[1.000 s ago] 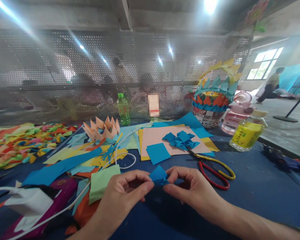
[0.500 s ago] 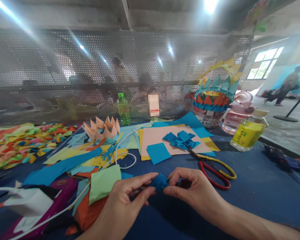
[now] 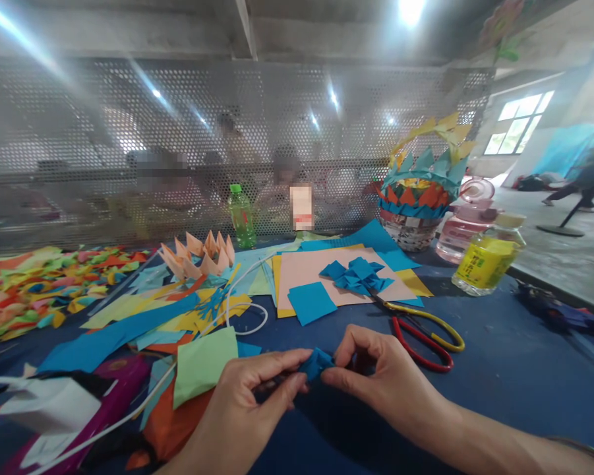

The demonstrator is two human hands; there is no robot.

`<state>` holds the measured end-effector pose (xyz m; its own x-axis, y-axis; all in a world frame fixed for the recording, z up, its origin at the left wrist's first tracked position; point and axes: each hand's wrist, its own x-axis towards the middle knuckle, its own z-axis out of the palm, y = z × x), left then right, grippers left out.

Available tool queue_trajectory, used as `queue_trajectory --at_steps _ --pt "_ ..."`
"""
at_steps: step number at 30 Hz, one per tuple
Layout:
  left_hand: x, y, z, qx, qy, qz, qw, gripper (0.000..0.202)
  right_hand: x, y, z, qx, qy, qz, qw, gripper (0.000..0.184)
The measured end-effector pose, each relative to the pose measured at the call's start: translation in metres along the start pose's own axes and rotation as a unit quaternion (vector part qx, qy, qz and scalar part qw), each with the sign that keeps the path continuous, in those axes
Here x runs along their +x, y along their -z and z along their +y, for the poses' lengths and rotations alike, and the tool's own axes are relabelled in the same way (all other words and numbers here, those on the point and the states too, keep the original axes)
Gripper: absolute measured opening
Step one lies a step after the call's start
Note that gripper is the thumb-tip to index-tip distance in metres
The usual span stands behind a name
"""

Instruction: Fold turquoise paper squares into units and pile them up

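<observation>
A small folded piece of blue paper is pinched between both hands above the dark blue table. My left hand grips its left side between thumb and fingers. On its right side, my right hand pinches the edge with thumb and forefinger. Beyond the hands lies a flat blue paper square, overlapping a stack of pale pink sheets. Several folded blue paper pieces are heaped on that stack. Scissors with red and yellow handles rest to the right, their tips by the heap.
At left are many coloured paper pieces, an orange pointed paper ring, a white cable and a white plug. A paper basket and a yellow-labelled bottle stand at right. A perforated metal panel closes the back.
Both hands stay on the folded blue paper, which has turned slightly between the fingers. The whole view has shifted a little, and a person in the far background has moved.
</observation>
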<state>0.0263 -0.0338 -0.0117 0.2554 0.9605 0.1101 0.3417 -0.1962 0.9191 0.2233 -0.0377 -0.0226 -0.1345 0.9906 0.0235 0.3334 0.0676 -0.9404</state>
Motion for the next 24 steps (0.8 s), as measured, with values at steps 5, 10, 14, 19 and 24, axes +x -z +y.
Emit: queue_trajectory --at_steps 5,10,14,19,24 --pt "-0.0006 -0.0016 -0.0019 0.011 0.013 0.003 1.000 0.016 -0.0023 -0.0013 0.0035 -0.012 0.025 -0.012 1.000 0.023" --pt "-0.0023 -0.0015 -0.0045 0.024 0.002 -0.022 0.999 0.013 -0.0041 -0.0034 0.0045 -0.022 0.039 -0.022 0.999 0.024" --pt "-0.0013 -0.0021 -0.0043 0.018 -0.004 -0.039 0.999 0.014 -0.0033 -0.0032 0.0044 -0.020 0.039 -0.040 0.998 0.020" --pt "-0.0009 0.0012 -0.0065 0.034 -0.004 -0.029 0.999 0.017 -0.0013 -0.0009 0.0019 -0.016 0.057 -0.055 0.997 0.019" --pt "-0.0019 0.0018 -0.0073 0.038 -0.016 -0.026 0.999 0.015 -0.0004 0.0004 0.0018 -0.017 0.066 -0.059 0.996 0.018"
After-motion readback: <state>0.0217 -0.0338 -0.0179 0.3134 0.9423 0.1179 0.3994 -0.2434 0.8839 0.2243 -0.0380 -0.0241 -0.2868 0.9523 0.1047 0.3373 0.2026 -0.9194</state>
